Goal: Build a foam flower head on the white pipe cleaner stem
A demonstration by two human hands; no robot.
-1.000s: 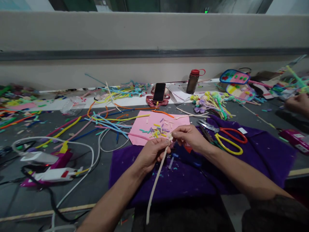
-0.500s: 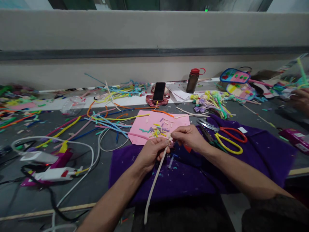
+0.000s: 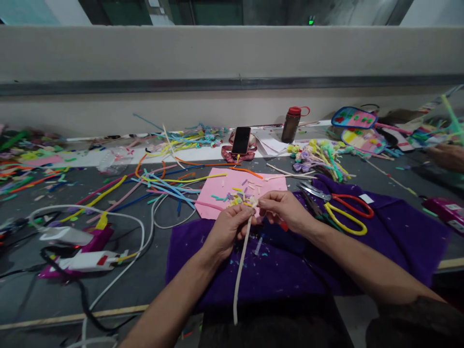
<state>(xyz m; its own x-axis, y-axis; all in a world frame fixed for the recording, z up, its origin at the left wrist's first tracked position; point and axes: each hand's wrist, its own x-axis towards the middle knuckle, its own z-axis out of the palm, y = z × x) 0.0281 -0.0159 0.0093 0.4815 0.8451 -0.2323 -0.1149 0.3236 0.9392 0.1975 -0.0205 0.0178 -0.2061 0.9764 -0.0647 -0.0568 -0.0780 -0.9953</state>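
Observation:
My left hand (image 3: 228,229) and my right hand (image 3: 284,209) meet above a purple cloth (image 3: 275,270) and both pinch the top end of a cream pipe cleaner (image 3: 241,263). Its long tail hangs down toward me between my forearms. The tip between my fingertips looks curled into a small knot. Just beyond my hands lies a pink sheet (image 3: 221,186) strewn with several short coloured pipe cleaner snippets (image 3: 237,195).
Scissors with red and yellow handles (image 3: 344,208) lie on the cloth to the right. Glue guns with white cables (image 3: 76,246) sit at left, loose pipe cleaners (image 3: 163,186) in the middle, a phone (image 3: 241,140) and bottle (image 3: 291,124) behind. Another person's hand (image 3: 447,155) is at far right.
The hanging tail of the pipe cleaner has swung slightly right and looks shorter. My hands stay together at its tip. The view has shifted a little.

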